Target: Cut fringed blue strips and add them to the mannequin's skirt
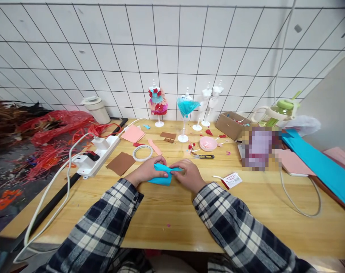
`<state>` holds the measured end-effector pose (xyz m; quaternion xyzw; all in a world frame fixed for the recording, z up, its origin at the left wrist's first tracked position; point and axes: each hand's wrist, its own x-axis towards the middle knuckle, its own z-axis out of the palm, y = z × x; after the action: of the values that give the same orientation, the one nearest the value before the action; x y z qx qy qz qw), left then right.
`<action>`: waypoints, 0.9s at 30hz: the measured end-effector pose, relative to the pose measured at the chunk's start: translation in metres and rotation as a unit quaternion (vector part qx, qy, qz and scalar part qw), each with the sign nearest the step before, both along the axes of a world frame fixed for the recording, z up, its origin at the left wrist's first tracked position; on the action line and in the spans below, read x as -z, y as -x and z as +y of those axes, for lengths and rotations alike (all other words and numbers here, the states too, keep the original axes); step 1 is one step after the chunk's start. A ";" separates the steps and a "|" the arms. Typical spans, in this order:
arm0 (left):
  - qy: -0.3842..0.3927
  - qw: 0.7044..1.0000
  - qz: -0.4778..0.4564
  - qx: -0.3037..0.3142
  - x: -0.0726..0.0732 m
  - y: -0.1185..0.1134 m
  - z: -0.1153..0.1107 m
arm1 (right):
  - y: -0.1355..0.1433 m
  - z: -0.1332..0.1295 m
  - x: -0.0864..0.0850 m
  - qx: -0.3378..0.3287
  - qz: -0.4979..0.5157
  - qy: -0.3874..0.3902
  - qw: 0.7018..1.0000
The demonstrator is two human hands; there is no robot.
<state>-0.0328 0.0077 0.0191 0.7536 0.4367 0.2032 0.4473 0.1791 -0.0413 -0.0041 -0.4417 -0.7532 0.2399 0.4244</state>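
by the left hand (146,169), a bright blue, thin paper-like sheet (162,180) is being pinched between thumb and fingers at its left side. by the right hand (191,175), a narrow, gathered end of the same sheet is being pinched between thumb and fingertips. the sheet is being held between both hands, over the pale, striped wooden table (149,212); whether its lower edge is being rested on the wood cannot be told.

the shaping appears to be only partly done: the upper edge is being bunched into a ridge towards the right hand, while the lower part is being left broad, smooth and mostly flat, seemingly still to be gathered. no fastening is being shown on it.

just beyond the left hand, a white, ring-shaped roll of tape (134,153) is being kept near a flat brown paper square (120,163). beyond the right hand, black-handled metal snips (206,156) are being kept near a round pink plastic bowl (208,148). farther back, a red, blue and pink frilled dress is being displayed on a white miniature dress form (158,101), and a fanned turquoise piece (187,107) is being supported on another.
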 end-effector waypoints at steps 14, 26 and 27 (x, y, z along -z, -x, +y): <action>-0.025 0.981 -0.176 -0.083 0.015 -0.004 -0.008 | -0.005 0.002 -0.005 -0.043 0.543 0.295 0.785; -0.018 0.984 -0.126 -0.122 0.006 -0.010 -0.012 | 0.012 -0.008 0.012 -0.183 0.347 0.341 0.855; -0.033 0.986 -0.106 -0.123 0.004 -0.011 -0.013 | 0.012 -0.008 0.012 -0.161 0.332 0.342 0.864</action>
<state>-0.0215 -0.0051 0.0148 0.6824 0.4696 0.3496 0.4377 0.1674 -0.0489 -0.0165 -0.3260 -0.4988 0.6799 0.4274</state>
